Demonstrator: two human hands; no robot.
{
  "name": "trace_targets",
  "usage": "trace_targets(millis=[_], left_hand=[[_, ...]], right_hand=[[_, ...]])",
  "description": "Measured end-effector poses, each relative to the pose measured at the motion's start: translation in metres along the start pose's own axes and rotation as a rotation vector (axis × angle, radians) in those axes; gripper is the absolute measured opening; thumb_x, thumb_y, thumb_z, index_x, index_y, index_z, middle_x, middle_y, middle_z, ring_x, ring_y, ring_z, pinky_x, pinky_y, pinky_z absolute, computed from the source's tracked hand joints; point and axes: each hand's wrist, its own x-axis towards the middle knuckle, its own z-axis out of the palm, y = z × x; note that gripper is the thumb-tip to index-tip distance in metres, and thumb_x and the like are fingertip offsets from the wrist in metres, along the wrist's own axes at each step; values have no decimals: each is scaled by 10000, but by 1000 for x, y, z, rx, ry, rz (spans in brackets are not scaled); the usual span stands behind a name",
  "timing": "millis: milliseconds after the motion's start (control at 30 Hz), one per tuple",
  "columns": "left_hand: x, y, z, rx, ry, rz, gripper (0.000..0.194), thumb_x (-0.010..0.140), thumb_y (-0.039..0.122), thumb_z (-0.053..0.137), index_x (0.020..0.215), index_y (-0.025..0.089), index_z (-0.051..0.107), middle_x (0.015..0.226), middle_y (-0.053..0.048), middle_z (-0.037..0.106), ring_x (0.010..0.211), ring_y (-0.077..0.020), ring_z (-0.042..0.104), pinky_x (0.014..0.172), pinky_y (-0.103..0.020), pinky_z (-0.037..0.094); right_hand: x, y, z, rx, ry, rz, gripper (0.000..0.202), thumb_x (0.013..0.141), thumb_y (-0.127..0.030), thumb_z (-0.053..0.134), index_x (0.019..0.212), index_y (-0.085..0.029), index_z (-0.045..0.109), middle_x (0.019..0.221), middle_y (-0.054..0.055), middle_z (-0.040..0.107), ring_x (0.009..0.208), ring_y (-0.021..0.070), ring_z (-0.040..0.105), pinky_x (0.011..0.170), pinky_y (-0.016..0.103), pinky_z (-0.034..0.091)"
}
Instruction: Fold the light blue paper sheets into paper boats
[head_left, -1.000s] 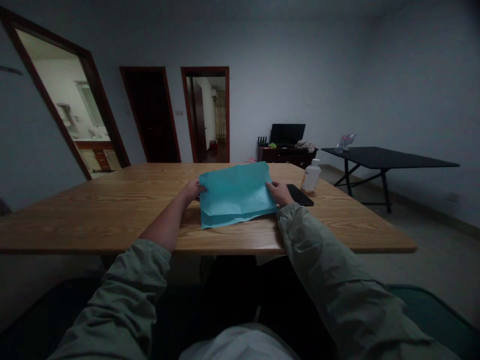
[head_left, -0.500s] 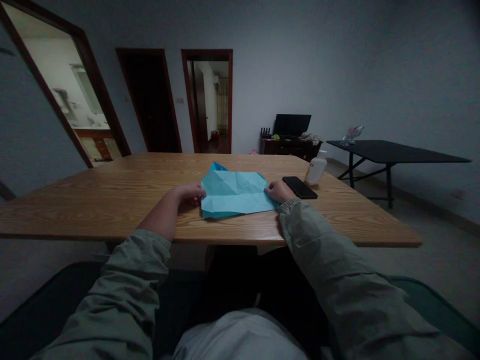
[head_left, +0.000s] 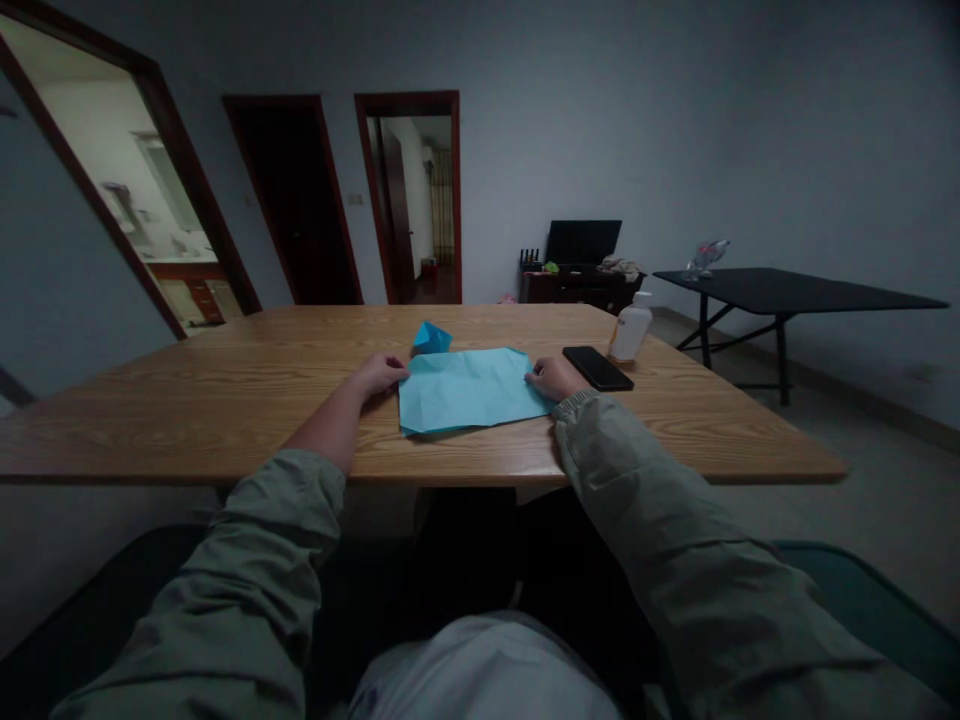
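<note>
Left hand pinches the paper at nine o'clock, right hand at three, fingers nearly closed; uneven tugging might wrinkle or tear it.

The light-blue creased paper sheet, held up off the worktop a second ago, has come down and now lies nearly flat on it. The darker blue folded paper piece — hidden at first, then partly covered — now shows beyond the sheet. The left hand has moved to the sheet's far left corner.
</note>
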Motion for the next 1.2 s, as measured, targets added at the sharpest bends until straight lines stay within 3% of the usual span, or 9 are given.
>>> trace_targets(millis=[133, 300, 433, 733, 933, 1200], left_hand=[[-1, 2, 5, -138, -48, 99, 314, 526, 258, 755, 686, 188, 493, 557, 50, 508, 455, -89, 471, 436, -188, 348], [0, 5, 10, -210, 27, 193, 349, 475, 200, 725, 735, 187, 493, 615, 47, 539, 538, -103, 510, 501, -197, 390], [5, 2, 9, -40, 99, 199, 308, 497, 186, 684, 784, 174, 576, 649, 29, 578, 578, -120, 531, 542, -217, 415], [22, -15, 1, 363, 146, 164, 169, 652, 206, 630, 797, 157, 701, 715, -25, 672, 662, -152, 594, 638, -237, 448], [24, -16, -1, 378, 215, 160, 362, 674, 137, 625, 1036, 140, 617, 832, -24, 654, 671, -113, 579, 603, -195, 434], [13, -7, 3, 606, 116, 193, 393, 715, 136, 567, 1098, 198, 633, 766, -5, 625, 629, -118, 546, 577, -202, 392]], right_hand=[[1, 0, 0, -15, -11, -2, 290, 781, -418, 629, 910, -179, 730, 907, 119, 716, 755, 186, 621, 662, 254, 402], [0, -1, -2, -11, -24, 2, 285, 771, -408, 637, 902, -174, 732, 871, 116, 710, 732, 185, 615, 655, 258, 394], [-1, -3, -5, -17, -27, 5, 292, 779, -414, 631, 921, -178, 726, 904, 113, 709, 770, 185, 618, 675, 253, 396], [-3, -8, -9, -55, -90, 23, 306, 811, -425, 602, 975, -188, 708, 955, 103, 712, 818, 186, 631, 688, 242, 414], [-4, -7, -11, -52, -77, 35, 318, 807, -430, 608, 981, -184, 710, 969, 112, 707, 831, 191, 637, 695, 246, 414], [0, -4, -6, -46, -85, 29, 329, 797, -440, 609, 975, -182, 709, 967, 114, 707, 817, 189, 636, 683, 246, 416]])
